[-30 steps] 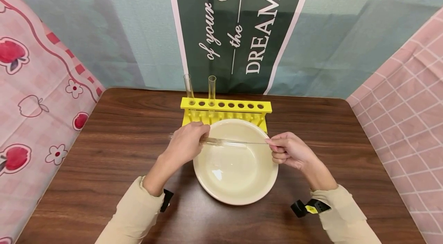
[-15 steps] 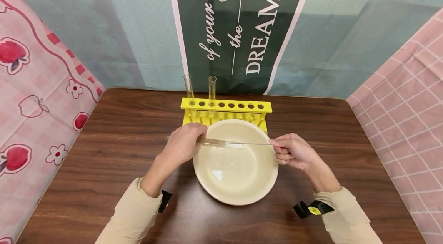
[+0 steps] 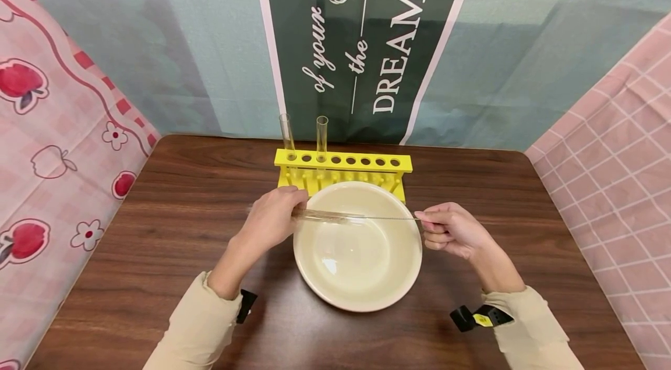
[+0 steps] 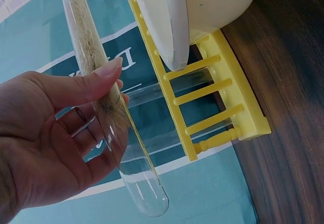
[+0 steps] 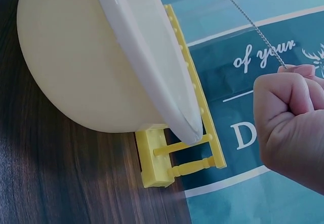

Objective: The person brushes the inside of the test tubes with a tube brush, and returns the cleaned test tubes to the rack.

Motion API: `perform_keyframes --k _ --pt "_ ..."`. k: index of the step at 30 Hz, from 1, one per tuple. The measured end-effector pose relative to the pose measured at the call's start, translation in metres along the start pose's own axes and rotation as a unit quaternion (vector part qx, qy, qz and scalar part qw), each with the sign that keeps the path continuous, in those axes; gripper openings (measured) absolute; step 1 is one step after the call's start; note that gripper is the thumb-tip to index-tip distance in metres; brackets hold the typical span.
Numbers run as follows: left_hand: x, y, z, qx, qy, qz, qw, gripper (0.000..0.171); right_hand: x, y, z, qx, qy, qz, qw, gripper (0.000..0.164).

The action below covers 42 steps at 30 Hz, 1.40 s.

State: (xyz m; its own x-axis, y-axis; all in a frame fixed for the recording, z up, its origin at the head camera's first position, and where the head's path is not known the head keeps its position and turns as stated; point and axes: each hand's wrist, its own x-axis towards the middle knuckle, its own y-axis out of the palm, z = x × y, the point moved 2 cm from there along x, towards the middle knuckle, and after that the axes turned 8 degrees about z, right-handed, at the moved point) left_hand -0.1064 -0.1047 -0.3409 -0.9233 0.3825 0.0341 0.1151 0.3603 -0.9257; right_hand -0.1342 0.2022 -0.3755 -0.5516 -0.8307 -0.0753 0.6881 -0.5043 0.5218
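My left hand (image 3: 272, 215) grips a clear glass test tube (image 4: 147, 188) near its middle, thumb on one side and fingers on the other. Inside the tube sit the tan bristles (image 4: 85, 26) of a test tube brush, while the rounded closed end below the hand holds no bristles. The brush's thin twisted-wire handle (image 5: 255, 29) comes out of the tube's mouth. My right hand (image 3: 453, 230) pinches that wire between thumb and curled forefinger. Tube and wire lie nearly level across the upper part of a cream basin (image 3: 356, 306) in the head view.
Behind the basin stands a yellow test tube rack (image 3: 367, 161), its lower part partly hidden. Two upright glass tubes, a left tube (image 3: 286, 134) and a right tube (image 3: 322, 137), are in its left holes. The brown wooden table (image 3: 199, 183) meets a hanging cloth (image 3: 209, 67) at the back.
The hands have drawn apart: the left hand with the tube shifted left, the right hand with the wire shifted right. The basin and rack stayed in place.
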Motion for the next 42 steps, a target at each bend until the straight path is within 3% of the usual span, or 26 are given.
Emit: perform_keyframes --k 15,26,36,42 --pt "-0.004 -0.001 0.010 -0.002 -0.006 0.005 1.0000 0.027 -0.008 -0.005 0.003 0.000 -0.004 0.010 1.000 0.040" --pt "-0.010 -0.006 0.020 -0.013 -0.029 0.018 0.9993 0.029 -0.017 -0.011 0.007 0.004 -0.013 0.019 1.000 0.039" --pt "-0.017 -0.011 0.033 -0.012 -0.039 0.010 0.9991 0.028 -0.028 -0.019 0.008 0.031 -0.029 0.057 0.997 0.036" --pt "-0.020 -0.013 0.038 -0.014 -0.049 0.011 0.9986 0.028 -0.036 -0.021 0.009 0.037 -0.035 0.058 0.997 0.038"
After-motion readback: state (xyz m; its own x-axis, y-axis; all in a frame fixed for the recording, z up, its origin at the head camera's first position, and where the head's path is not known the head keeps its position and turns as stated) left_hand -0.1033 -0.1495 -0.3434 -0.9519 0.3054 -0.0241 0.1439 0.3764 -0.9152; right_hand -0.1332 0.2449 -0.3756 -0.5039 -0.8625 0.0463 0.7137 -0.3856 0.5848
